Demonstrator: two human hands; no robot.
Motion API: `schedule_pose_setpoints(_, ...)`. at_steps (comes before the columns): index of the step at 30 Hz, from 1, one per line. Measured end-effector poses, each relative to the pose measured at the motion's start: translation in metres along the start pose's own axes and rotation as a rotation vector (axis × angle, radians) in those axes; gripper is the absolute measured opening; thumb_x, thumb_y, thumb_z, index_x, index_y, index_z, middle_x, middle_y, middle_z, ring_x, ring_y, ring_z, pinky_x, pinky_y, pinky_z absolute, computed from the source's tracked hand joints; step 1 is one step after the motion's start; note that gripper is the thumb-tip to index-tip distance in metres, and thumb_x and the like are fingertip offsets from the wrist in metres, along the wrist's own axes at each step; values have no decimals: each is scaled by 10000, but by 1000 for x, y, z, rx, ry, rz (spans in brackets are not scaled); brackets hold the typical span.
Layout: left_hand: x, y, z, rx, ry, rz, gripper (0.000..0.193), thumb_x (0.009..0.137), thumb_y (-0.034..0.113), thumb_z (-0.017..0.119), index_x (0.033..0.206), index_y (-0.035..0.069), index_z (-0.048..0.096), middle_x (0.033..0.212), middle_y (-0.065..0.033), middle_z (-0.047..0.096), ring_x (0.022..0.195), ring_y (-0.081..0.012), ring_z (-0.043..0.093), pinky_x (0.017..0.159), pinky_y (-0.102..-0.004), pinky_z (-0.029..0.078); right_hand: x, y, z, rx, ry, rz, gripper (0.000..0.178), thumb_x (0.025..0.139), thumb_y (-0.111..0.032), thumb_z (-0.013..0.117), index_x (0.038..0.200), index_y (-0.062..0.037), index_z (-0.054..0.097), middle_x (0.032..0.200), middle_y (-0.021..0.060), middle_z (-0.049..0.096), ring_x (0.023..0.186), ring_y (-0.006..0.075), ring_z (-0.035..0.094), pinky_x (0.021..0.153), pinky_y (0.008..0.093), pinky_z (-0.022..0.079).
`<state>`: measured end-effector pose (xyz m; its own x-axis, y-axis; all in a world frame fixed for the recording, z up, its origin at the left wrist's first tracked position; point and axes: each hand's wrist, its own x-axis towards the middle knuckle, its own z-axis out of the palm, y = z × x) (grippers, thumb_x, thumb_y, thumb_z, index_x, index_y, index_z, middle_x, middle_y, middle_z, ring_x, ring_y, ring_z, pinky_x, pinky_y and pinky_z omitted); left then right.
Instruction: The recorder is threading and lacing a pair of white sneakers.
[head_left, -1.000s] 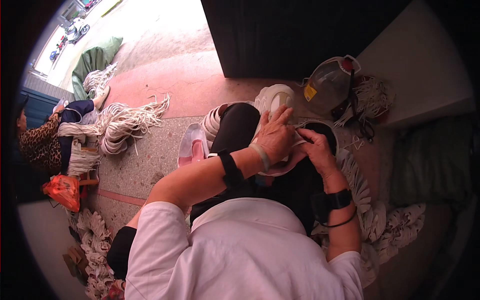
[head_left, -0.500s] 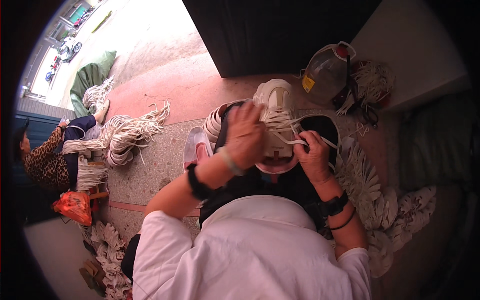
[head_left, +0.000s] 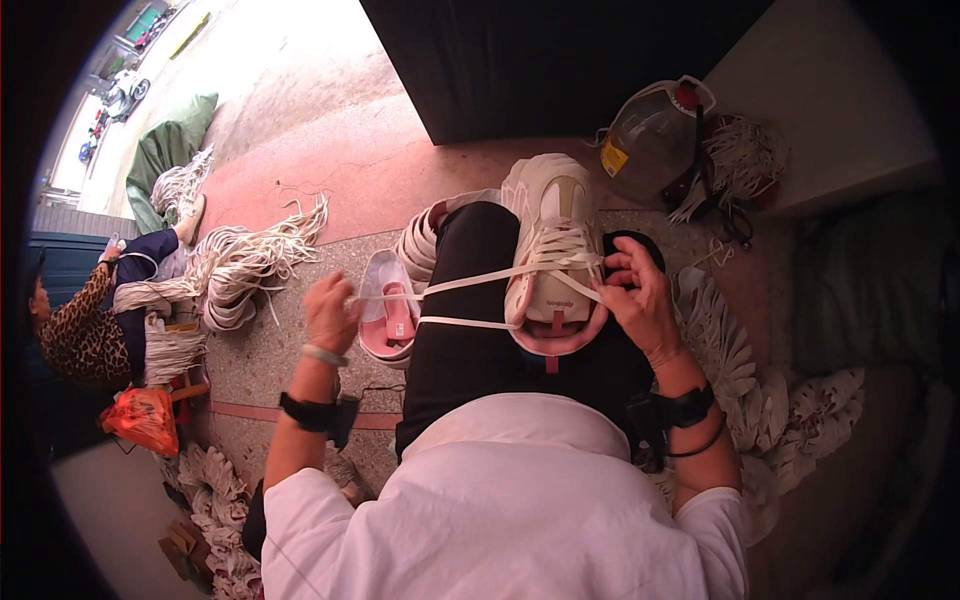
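A cream sneaker [head_left: 556, 200] with a pink lining rests on my black-trousered lap, its heel toward me. Pale laces cross its tongue. My left hand [head_left: 332, 315], fingers pinched, holds a white shoelace [head_left: 465, 278] stretched leftward from the shoe across my thigh. A second strand runs lower, from the shoe's left collar across the thigh. My right hand [head_left: 642, 300] is at the shoe's right edge, bent fingers and thumb around a short lace piece by the eyelets. Left of my thigh stands another pink-lined shoe [head_left: 375, 335].
Bundles of laces [head_left: 250, 265] lie at left near a seated person in a leopard-print top [head_left: 90, 325]. An orange bag [head_left: 143, 420] is below. A clear plastic jug [head_left: 645, 145] stands ahead right, beside scissors [head_left: 738, 228]. Piled shoe parts [head_left: 715, 340] lie right.
My left hand has swung from above the shoe out to the left, drawing the lace into a long taut strand. My right hand stays by the shoe's right side, shifted slightly.
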<state>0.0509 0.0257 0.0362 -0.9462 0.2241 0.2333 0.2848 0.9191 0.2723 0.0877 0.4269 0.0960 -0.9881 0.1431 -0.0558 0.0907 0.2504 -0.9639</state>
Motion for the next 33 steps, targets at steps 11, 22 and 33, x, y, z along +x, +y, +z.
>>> schedule_pose_setpoints(11, 78, 179, 21, -445, -155, 389, 213, 785, 187, 581, 943, 44, 591, 1032, -114, 573, 950, -276, 531, 858, -372, 345, 21, 7, 17, -289, 135, -466, 130, 712, 13, 581, 841, 4, 590, 829, 80, 576, 706, 190, 566, 634, 295, 465)
schedule_pose_setpoints(22, 80, 178, 19, -512, -280, 368, 129, 775, 139, 565, 713, 37, 515, 627, -100, 533, 609, -302, 539, 563, -323, 405, 35, 4, -7, 431, -242, 344, 227, 808, -200, 536, 684, -20, 597, 642, 8, 557, 736, 92, 503, 744, 252, 376)
schedule_pose_setpoints(33, 73, 123, -75, -954, -854, 264, 127, 810, 76, 537, 703, 14, 509, 539, -32, 441, 491, -117, 428, 459, -277, 346, 19, -2, -1, 337, -42, 218, 248, 862, -284, 551, 847, -49, 629, 801, -17, 581, 718, 73, 506, 695, 228, 400)
